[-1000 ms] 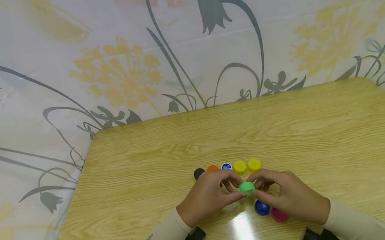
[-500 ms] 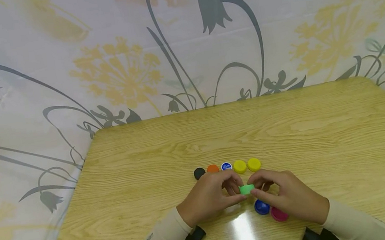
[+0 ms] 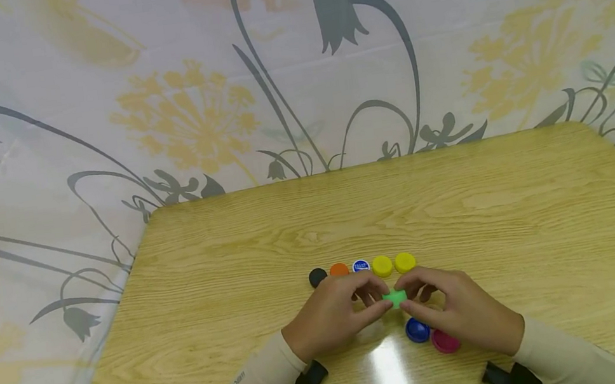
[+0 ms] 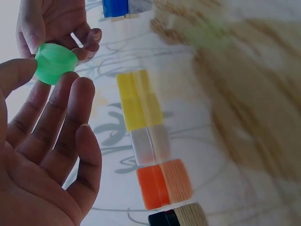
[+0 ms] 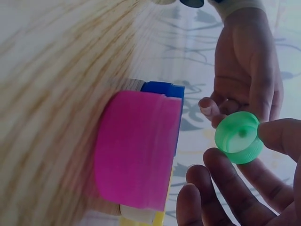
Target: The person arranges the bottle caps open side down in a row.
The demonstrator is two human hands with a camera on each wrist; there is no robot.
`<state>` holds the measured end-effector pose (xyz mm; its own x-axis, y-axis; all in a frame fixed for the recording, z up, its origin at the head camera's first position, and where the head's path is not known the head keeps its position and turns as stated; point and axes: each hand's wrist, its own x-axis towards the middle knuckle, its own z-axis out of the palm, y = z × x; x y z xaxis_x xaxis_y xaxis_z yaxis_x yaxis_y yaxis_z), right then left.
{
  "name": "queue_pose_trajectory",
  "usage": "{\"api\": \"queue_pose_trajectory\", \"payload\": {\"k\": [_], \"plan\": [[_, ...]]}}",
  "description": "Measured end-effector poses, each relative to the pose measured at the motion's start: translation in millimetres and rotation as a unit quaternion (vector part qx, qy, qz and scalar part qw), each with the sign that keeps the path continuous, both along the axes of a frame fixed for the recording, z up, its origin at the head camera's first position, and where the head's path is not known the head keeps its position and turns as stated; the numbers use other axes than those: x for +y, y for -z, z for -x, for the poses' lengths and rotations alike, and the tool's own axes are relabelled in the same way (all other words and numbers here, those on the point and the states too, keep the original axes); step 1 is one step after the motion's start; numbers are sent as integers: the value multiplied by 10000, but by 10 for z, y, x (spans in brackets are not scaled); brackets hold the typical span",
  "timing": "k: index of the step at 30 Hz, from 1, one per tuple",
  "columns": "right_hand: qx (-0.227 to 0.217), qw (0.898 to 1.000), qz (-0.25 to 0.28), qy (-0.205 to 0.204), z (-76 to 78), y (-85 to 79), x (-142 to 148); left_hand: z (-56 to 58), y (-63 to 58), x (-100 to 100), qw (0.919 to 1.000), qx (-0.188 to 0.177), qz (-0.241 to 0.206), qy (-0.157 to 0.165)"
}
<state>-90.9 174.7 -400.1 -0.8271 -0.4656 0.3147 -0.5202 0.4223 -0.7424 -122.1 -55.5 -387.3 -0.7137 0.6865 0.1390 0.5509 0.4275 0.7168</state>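
Between my two hands is a green bottle cap (image 3: 395, 298), held a little above the table. My left hand (image 3: 337, 316) pinches its left side between thumb and fingertips. From the other side, my right hand (image 3: 463, 310) pinches it the same way. The right wrist view looks into the hollow inside of the green cap (image 5: 239, 137), while the left wrist view shows its ribbed side. Close below the right hand lie a blue cap (image 3: 417, 330) and a pink cap (image 3: 445, 341), the pink one partly covered by that hand.
Beyond the hands runs a row of caps: black (image 3: 318, 277), orange (image 3: 339, 269), white with blue print (image 3: 361, 266), and two yellow caps (image 3: 382, 266). They rest on a wood-grain table (image 3: 233, 246). A flower-patterned cloth (image 3: 167, 81) hangs behind it.
The green cap has turned in the fingers, its face tipping out of sight in the head view. My left thumb has shifted up slightly on it. The caps on the table stay put.
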Motion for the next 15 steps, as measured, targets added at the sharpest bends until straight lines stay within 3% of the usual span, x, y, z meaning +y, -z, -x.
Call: {"api": "queue_pose_trajectory", "payload": {"k": [15], "plan": [[469,9989,87,12,22,41,14,0,27,8,9997,-198,-113,-89]]}}
